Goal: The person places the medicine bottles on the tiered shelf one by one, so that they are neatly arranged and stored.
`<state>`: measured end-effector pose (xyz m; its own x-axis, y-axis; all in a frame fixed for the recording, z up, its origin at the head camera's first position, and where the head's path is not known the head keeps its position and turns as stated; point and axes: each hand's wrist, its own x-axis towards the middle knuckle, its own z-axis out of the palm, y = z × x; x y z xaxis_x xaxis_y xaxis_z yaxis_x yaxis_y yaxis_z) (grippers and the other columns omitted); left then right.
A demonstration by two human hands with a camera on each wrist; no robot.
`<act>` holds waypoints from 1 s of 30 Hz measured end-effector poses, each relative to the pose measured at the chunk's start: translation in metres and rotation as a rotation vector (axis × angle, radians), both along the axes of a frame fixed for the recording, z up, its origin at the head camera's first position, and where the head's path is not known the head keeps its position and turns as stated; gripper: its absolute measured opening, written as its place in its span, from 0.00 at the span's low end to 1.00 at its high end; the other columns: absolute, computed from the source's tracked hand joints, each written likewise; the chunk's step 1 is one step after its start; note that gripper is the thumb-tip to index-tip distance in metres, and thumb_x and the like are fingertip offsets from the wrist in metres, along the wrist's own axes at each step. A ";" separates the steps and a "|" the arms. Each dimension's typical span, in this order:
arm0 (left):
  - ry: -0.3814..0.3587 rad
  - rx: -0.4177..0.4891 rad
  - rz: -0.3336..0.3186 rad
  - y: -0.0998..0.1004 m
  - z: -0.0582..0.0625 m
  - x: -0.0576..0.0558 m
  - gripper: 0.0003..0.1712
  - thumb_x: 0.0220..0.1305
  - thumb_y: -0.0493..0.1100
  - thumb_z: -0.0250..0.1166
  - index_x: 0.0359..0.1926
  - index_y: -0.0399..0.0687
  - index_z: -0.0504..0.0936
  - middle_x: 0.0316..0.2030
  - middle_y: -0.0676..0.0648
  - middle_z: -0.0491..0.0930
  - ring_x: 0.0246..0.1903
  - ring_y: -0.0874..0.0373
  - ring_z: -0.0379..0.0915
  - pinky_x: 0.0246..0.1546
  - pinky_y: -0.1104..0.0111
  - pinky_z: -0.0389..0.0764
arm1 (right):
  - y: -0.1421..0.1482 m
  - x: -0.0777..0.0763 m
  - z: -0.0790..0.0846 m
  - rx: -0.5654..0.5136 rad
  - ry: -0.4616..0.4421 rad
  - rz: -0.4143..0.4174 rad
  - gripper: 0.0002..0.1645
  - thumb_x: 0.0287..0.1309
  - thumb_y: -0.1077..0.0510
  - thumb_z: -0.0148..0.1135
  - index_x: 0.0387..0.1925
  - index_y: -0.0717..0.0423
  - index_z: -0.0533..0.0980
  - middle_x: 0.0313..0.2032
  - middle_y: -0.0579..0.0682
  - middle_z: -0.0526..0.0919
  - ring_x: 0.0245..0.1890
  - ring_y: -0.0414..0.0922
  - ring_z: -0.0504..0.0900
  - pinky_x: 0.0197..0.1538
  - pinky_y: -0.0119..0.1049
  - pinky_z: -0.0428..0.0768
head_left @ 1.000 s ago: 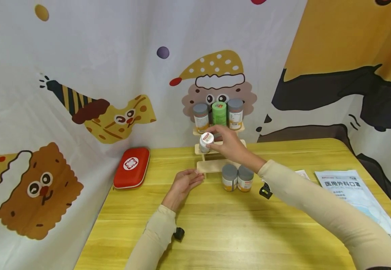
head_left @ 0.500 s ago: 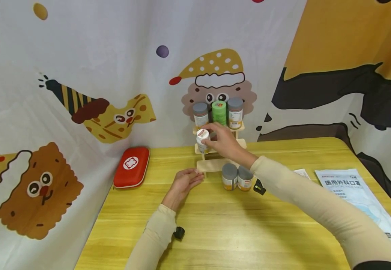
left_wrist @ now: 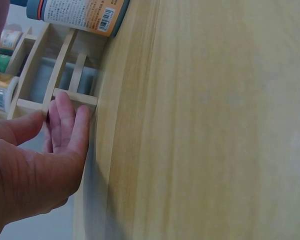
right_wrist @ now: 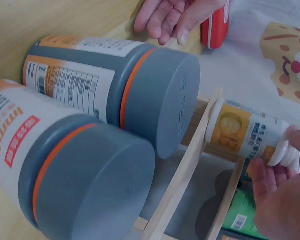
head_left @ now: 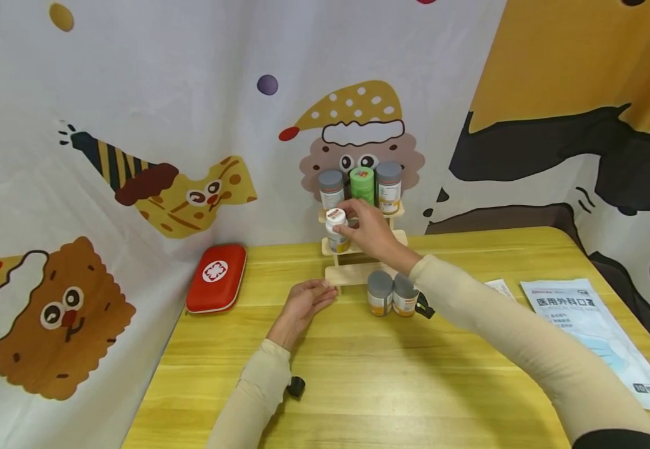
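My right hand (head_left: 372, 231) holds a small white pill bottle (head_left: 336, 238) between thumb and fingers. The bottle is upright at the left end of the middle shelf, its base right at the shelf in the right wrist view. My left hand (head_left: 302, 305) pinches the left end of the lowest step of a wooden stepped rack (head_left: 350, 274), thumb on the front strip. On the top shelf stand a grey-lidded jar (head_left: 332, 187), a green container (head_left: 362, 184) and another grey-lidded jar (head_left: 389, 187).
Two grey-lidded supplement jars, one left (head_left: 380, 293) and one right (head_left: 404, 294), stand before the rack's right side. A red zip case (head_left: 215, 279) lies at the left. Further right are a small white paper (head_left: 500, 288) and a face mask packet (head_left: 600, 343). A printed curtain hangs behind.
The right hand has moved the white bottle slightly left and turned it from tilted to upright on the middle shelf. My left hand has stayed at the rack's end.
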<state>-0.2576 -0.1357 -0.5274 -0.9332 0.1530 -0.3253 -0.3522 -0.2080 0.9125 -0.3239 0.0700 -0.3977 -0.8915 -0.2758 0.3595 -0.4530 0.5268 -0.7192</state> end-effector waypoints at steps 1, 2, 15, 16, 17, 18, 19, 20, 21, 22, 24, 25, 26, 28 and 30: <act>0.003 -0.003 -0.003 0.000 0.000 0.000 0.20 0.81 0.38 0.58 0.65 0.28 0.74 0.51 0.38 0.88 0.51 0.52 0.88 0.67 0.54 0.84 | 0.000 0.000 0.000 -0.004 0.004 -0.005 0.26 0.65 0.58 0.75 0.61 0.59 0.77 0.55 0.57 0.81 0.54 0.52 0.84 0.55 0.42 0.91; 0.003 -0.005 -0.003 0.000 0.000 0.000 0.21 0.81 0.38 0.58 0.66 0.28 0.74 0.51 0.37 0.87 0.52 0.51 0.88 0.67 0.54 0.84 | -0.001 0.001 0.000 -0.005 0.008 -0.010 0.26 0.64 0.58 0.76 0.60 0.60 0.77 0.55 0.57 0.81 0.54 0.52 0.84 0.55 0.41 0.91; -0.005 0.011 0.010 0.001 0.000 0.000 0.19 0.80 0.37 0.60 0.65 0.30 0.76 0.47 0.42 0.88 0.50 0.52 0.89 0.66 0.54 0.85 | -0.010 0.003 0.001 0.046 0.051 -0.124 0.27 0.64 0.55 0.76 0.59 0.62 0.78 0.52 0.58 0.83 0.54 0.53 0.84 0.56 0.44 0.90; -0.007 0.011 0.014 0.001 0.000 0.000 0.19 0.80 0.37 0.60 0.64 0.30 0.76 0.46 0.42 0.88 0.49 0.52 0.89 0.66 0.55 0.85 | -0.011 0.003 0.000 0.052 0.055 -0.127 0.27 0.64 0.54 0.76 0.59 0.62 0.78 0.52 0.58 0.83 0.54 0.53 0.84 0.56 0.44 0.90; -0.005 0.008 0.014 0.001 0.000 0.001 0.19 0.80 0.37 0.60 0.64 0.30 0.76 0.46 0.42 0.88 0.49 0.53 0.89 0.66 0.55 0.85 | -0.011 0.004 0.000 0.054 0.059 -0.128 0.27 0.65 0.54 0.76 0.60 0.62 0.78 0.52 0.58 0.83 0.53 0.53 0.84 0.56 0.45 0.90; -0.001 0.008 0.015 0.001 0.000 0.001 0.18 0.80 0.37 0.59 0.64 0.30 0.76 0.46 0.41 0.88 0.49 0.52 0.89 0.66 0.55 0.85 | -0.012 0.004 0.000 0.057 0.062 -0.130 0.27 0.65 0.54 0.76 0.60 0.62 0.78 0.52 0.59 0.83 0.53 0.54 0.84 0.56 0.45 0.89; 0.002 0.006 0.016 0.001 0.000 0.001 0.18 0.80 0.37 0.59 0.64 0.30 0.76 0.47 0.41 0.88 0.49 0.52 0.89 0.66 0.54 0.85 | -0.012 0.004 -0.001 0.058 0.065 -0.130 0.27 0.65 0.54 0.76 0.60 0.62 0.78 0.52 0.59 0.83 0.53 0.54 0.84 0.55 0.45 0.89; 0.005 0.005 0.017 0.001 -0.001 0.001 0.18 0.80 0.36 0.59 0.64 0.29 0.76 0.48 0.40 0.88 0.50 0.52 0.89 0.66 0.54 0.85 | -0.011 0.004 -0.001 0.060 0.069 -0.131 0.28 0.65 0.54 0.76 0.60 0.62 0.77 0.52 0.59 0.82 0.53 0.54 0.84 0.55 0.45 0.90; 0.007 0.003 0.018 0.001 -0.001 0.001 0.18 0.80 0.36 0.59 0.64 0.29 0.76 0.49 0.39 0.88 0.50 0.51 0.89 0.66 0.54 0.85 | -0.011 0.004 -0.002 0.057 0.070 -0.129 0.28 0.65 0.54 0.76 0.60 0.62 0.77 0.52 0.59 0.82 0.53 0.54 0.84 0.55 0.45 0.90; 0.007 0.003 0.019 0.001 -0.001 0.000 0.18 0.80 0.36 0.59 0.64 0.29 0.76 0.50 0.38 0.87 0.51 0.50 0.88 0.67 0.53 0.84 | -0.011 0.004 -0.003 0.056 0.072 -0.128 0.28 0.65 0.54 0.76 0.61 0.62 0.77 0.52 0.59 0.82 0.53 0.54 0.83 0.54 0.45 0.90; 0.009 0.002 0.018 0.002 -0.001 0.000 0.18 0.80 0.36 0.59 0.63 0.29 0.76 0.52 0.36 0.86 0.53 0.48 0.88 0.68 0.53 0.83 | -0.009 0.004 -0.005 0.057 0.074 -0.130 0.29 0.64 0.53 0.76 0.61 0.63 0.77 0.52 0.59 0.82 0.53 0.54 0.83 0.55 0.45 0.89; 0.010 0.002 0.017 0.002 -0.001 0.000 0.18 0.80 0.36 0.59 0.63 0.29 0.76 0.53 0.35 0.86 0.54 0.48 0.87 0.68 0.52 0.83 | -0.008 0.004 -0.006 0.060 0.076 -0.131 0.30 0.64 0.53 0.77 0.61 0.63 0.77 0.52 0.59 0.82 0.53 0.54 0.83 0.56 0.46 0.89; 0.010 0.001 0.017 0.002 -0.001 0.000 0.18 0.80 0.36 0.59 0.63 0.29 0.76 0.53 0.35 0.86 0.54 0.48 0.87 0.68 0.52 0.83 | -0.007 0.005 -0.006 0.063 0.082 -0.130 0.30 0.64 0.53 0.77 0.61 0.63 0.77 0.53 0.59 0.82 0.53 0.54 0.83 0.56 0.46 0.88; 0.010 0.001 0.017 0.002 -0.001 0.000 0.18 0.80 0.36 0.60 0.63 0.30 0.77 0.52 0.36 0.86 0.54 0.48 0.87 0.68 0.53 0.83 | -0.004 0.007 -0.008 0.068 0.089 -0.126 0.31 0.64 0.52 0.77 0.61 0.63 0.77 0.53 0.60 0.82 0.54 0.55 0.82 0.57 0.48 0.86; 0.013 -0.002 0.014 0.001 -0.001 0.001 0.18 0.80 0.36 0.60 0.63 0.29 0.77 0.52 0.36 0.87 0.53 0.49 0.88 0.67 0.53 0.84 | -0.002 0.009 -0.010 0.072 0.089 -0.119 0.31 0.64 0.51 0.77 0.61 0.64 0.77 0.54 0.60 0.82 0.54 0.55 0.82 0.58 0.48 0.86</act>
